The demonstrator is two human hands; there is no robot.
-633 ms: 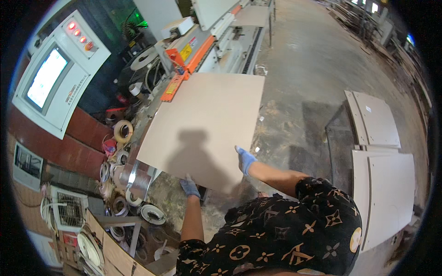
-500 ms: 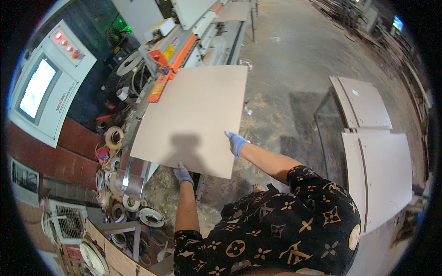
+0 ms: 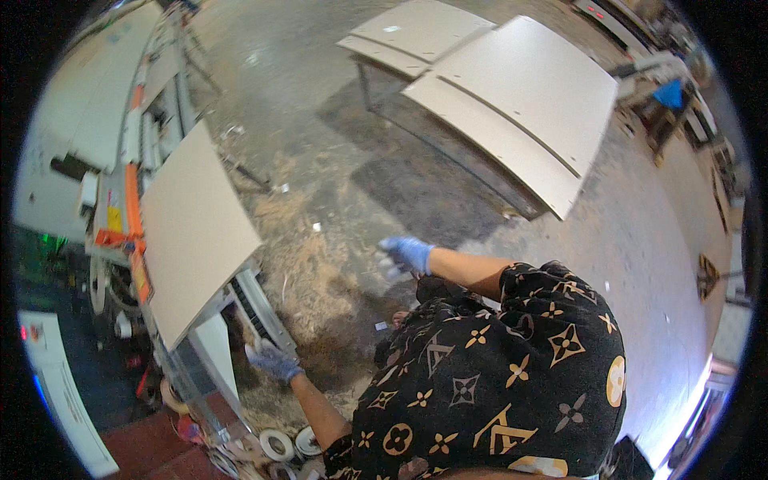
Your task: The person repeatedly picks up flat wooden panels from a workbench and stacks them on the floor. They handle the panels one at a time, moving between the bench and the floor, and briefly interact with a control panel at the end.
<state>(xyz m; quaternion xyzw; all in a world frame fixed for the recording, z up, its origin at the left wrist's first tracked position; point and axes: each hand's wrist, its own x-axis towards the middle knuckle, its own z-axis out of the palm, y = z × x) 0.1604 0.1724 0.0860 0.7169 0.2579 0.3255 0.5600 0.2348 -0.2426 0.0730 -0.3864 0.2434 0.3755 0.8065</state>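
Note:
A flat beige panel rests on the feed side of a long machine at the left, one edge against its orange guide. My left hand, in a blue-grey glove, is off the panel, near the machine's metal rail. Its fingers look loosely extended, with nothing visible in them. Over the floor, well away from the panel, is my right hand in a similar glove. Its fingers are apart and somewhat blurred, and it holds nothing.
More pale panels lie on a low metal frame at the far right. Rolls of edging tape sit by the machine's near end. A control panel stands at lower left. Dust and scraps litter the concrete floor.
Both hands have let go of the panel, which stays on the machine. My view has swung right, toward the panels on the frame, and my right hand is now over the floor.

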